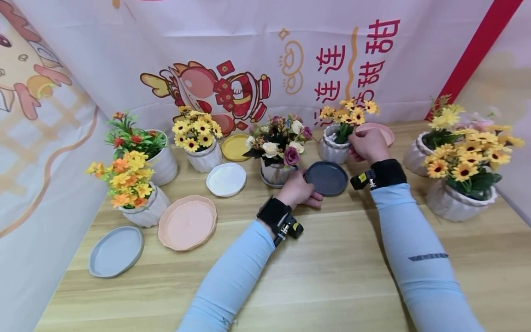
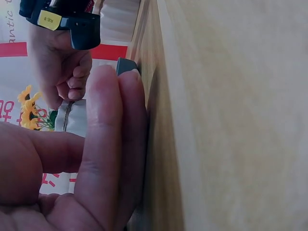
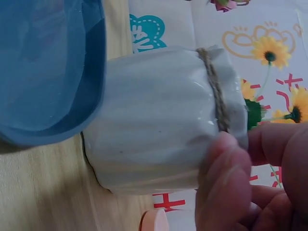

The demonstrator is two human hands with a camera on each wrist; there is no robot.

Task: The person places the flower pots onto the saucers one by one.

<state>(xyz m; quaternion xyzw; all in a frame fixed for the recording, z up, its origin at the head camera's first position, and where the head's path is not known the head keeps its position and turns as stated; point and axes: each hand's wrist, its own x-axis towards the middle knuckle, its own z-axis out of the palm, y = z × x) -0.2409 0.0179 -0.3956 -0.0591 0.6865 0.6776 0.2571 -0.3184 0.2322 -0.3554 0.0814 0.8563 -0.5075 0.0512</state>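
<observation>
My left hand [image 1: 295, 190] grips the left edge of a dark blue-grey saucer [image 1: 327, 179], its fingers low by the wood. Close behind the saucer stands a white ribbed ceramic pot [image 1: 333, 152] of small yellow sunflowers [image 1: 352, 113]. My right hand [image 1: 370, 146] pinches this pot's rim on its right side. Twine [image 3: 215, 91] circles the pot's neck in the right wrist view, where the saucer overlaps the pot's base. Straight fingers [image 2: 103, 144] hide most of the saucer in the left wrist view.
Left of my hands, a pot of roses [image 1: 277, 173] stands on a saucer. Further left are white [image 1: 226, 180], yellow [image 1: 235, 147], pink [image 1: 187, 223] and grey-blue [image 1: 116, 252] saucers and several flower pots. Another pink saucer [image 1: 383, 131] lies behind my right hand; sunflower pots [image 1: 458, 200] stand at right.
</observation>
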